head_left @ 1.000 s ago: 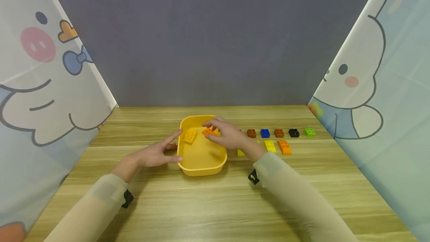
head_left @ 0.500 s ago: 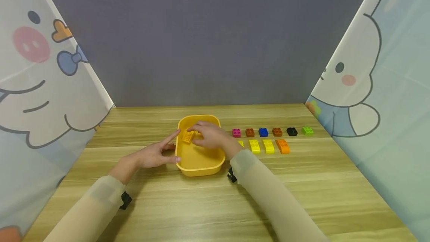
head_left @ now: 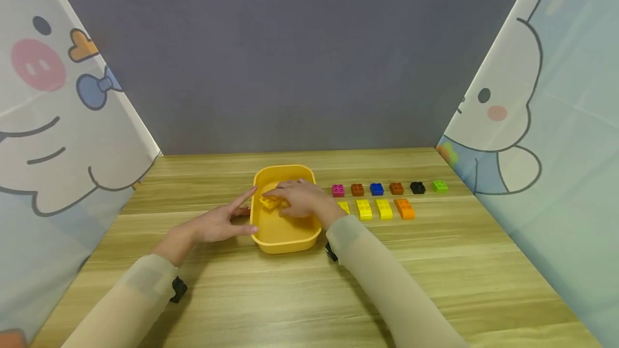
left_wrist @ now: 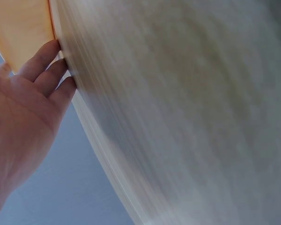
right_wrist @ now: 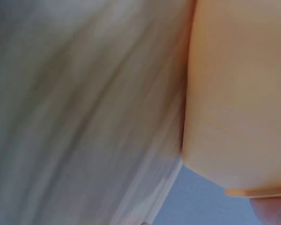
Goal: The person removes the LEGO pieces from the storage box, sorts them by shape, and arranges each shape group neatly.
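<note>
My left hand [head_left: 217, 224] rests against the left wall of a yellow plastic box [head_left: 285, 247], thumb and fingers spread and straight. The left wrist view has its fingertips touching the side of the box [left_wrist: 21, 28]. My right hand [head_left: 300, 197] reaches down inside the box. Its thumb and index finger pinch a yellow toy building brick [head_left: 268, 203] near the left wall, which looks tilted. The palm hides part of the box floor. In the right wrist view the outer wall of the box [right_wrist: 234, 112] fills the right side, with only a bit of skin below it.
Right of the box, a back row holds small magenta [head_left: 338, 190], brown [head_left: 357, 189], blue [head_left: 376, 189], black [head_left: 418, 187] and green [head_left: 440, 186] bricks. A front row has several yellow bricks [head_left: 364, 209] and an orange brick [head_left: 404, 209]. Printed curtains flank the table.
My right hand has moved left inside the box, from beside an orange brick to the yellow brick. That orange brick is now hidden. The left hand has stayed against the box.
</note>
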{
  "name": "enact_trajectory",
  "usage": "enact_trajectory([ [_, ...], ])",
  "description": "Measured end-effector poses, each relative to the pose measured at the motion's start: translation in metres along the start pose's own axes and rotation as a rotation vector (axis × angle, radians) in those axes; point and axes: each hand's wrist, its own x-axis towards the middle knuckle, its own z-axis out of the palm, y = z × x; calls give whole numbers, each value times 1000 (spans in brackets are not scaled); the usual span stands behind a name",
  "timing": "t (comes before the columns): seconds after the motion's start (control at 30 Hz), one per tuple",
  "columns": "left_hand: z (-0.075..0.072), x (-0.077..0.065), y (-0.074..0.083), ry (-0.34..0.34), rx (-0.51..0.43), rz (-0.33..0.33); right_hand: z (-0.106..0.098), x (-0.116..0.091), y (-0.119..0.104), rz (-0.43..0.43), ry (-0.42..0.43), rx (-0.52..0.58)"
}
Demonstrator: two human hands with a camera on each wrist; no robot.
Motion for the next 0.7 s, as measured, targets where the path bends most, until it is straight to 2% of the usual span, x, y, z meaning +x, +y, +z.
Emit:
enact_trajectory([
  [0.2,0,-1,0,-1,-5,-5,2,1,3,-22,62,73],
  [0.5,1,-1,-1,-6,-12,-14,-1,-2,4,29,47,196],
  [0.7,1,-1,-1,0,1,-22,-1,-4,3,18,71,260],
])
